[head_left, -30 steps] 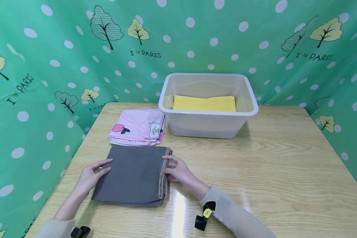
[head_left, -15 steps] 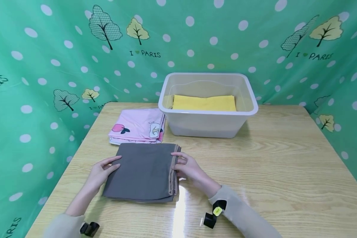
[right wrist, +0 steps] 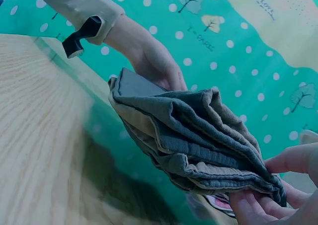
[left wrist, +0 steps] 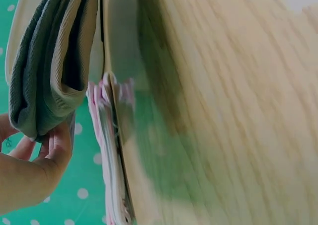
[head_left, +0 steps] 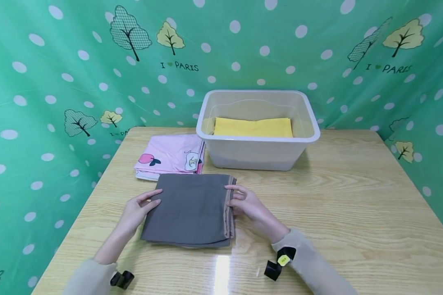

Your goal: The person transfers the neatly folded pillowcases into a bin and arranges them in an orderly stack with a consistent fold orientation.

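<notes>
A folded dark grey cloth (head_left: 190, 209) with lighter brownish inner layers is held between both hands. My left hand (head_left: 133, 213) pinches its left edge, fingers reaching underneath in the left wrist view. On the opposite edge my right hand (head_left: 252, 209) grips the stacked layers, thumb on one face and fingers (right wrist: 258, 205) on the other. Both wrist views show the grey cloth (right wrist: 184, 130) raised off the table, with a shadow below it. Its far edge overlaps the front of a folded pink printed cloth (head_left: 171, 153) in the head view.
A translucent white plastic bin (head_left: 258, 153) stands at the back of the wooden table (head_left: 354, 196), with a folded yellow cloth (head_left: 252, 128) inside. The pink cloth lies against the bin's left side. Green polka-dot curtains (head_left: 221, 49) surround the table.
Both hands have moved the grey cloth to the right and slightly away from the body, keeping hold of its two sides. The pink cloth and the bin have stayed put.
</notes>
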A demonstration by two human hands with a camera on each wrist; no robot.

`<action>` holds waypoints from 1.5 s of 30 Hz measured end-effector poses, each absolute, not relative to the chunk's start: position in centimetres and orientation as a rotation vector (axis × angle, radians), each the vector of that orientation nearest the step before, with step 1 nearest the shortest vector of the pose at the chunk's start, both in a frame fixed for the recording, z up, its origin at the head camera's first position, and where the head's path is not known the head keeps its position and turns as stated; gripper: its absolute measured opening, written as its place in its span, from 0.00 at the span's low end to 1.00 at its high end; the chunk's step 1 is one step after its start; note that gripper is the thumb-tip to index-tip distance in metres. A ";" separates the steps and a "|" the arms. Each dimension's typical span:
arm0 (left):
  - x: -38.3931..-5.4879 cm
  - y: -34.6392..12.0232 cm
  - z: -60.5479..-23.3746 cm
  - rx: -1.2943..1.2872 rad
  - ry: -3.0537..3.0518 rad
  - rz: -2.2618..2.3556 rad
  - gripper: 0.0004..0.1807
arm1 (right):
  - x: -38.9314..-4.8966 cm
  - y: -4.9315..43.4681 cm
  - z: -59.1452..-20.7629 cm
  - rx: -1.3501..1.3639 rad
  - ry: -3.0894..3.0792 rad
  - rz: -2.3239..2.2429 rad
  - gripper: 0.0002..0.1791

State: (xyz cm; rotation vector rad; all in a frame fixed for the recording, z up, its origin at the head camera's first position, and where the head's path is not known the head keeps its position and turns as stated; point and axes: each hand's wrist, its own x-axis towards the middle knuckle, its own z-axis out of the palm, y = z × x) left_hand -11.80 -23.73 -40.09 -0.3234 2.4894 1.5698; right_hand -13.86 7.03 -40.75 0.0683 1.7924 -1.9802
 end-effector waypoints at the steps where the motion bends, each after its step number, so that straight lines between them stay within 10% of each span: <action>1: -11.8 -23.5 -40.0 -0.327 2.489 1.565 0.28 | -13.9 7.3 -40.7 0.070 1.799 -1.976 0.27; 45: -12.2 -14.6 -36.1 -0.150 2.197 1.979 0.21 | -12.4 17.1 -35.1 -0.093 1.889 -2.095 0.18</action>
